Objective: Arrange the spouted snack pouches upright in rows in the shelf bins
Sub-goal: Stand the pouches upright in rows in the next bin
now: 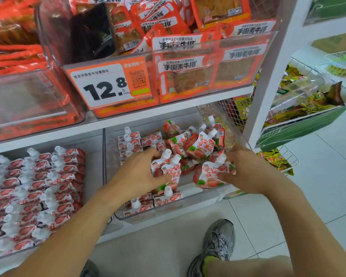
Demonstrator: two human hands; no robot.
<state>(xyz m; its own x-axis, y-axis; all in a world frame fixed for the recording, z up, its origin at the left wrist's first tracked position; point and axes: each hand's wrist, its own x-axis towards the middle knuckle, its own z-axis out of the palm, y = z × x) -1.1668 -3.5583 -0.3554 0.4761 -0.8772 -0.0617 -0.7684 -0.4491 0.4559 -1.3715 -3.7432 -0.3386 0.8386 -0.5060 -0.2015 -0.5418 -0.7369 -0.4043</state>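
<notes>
Shoe (220, 241), grey with laces, sits on the floor (318, 196) at 6 o'clock, nearest the camera. Both forearms reach up from the lower edge into a clear bin (168, 213) on the lower shelf. Left hand (142, 172), at 9 o'clock of bin centre, is closed around a pair of pouches (169, 170), thumb across their printed faces, white spouts pointing up. Right hand (246, 168), at 3 o'clock of bin centre, pinches a single pouch (212, 174) by its upper corner, fingers curled. At the bin's front edge, a short row of upright pouches (148, 202). Toward 12 o'clock inside the bin, a loose heap of pouches (192, 140) lies tilted; at its 10 o'clock, a small standing stack (129, 142). Neighbouring bin at 8 o'clock holds packed rows (38, 188). Upper shelf at 12 o'clock: orange price tag (106, 84) reading 12.8, orange snack packs (206, 70) behind clear plastic.
</notes>
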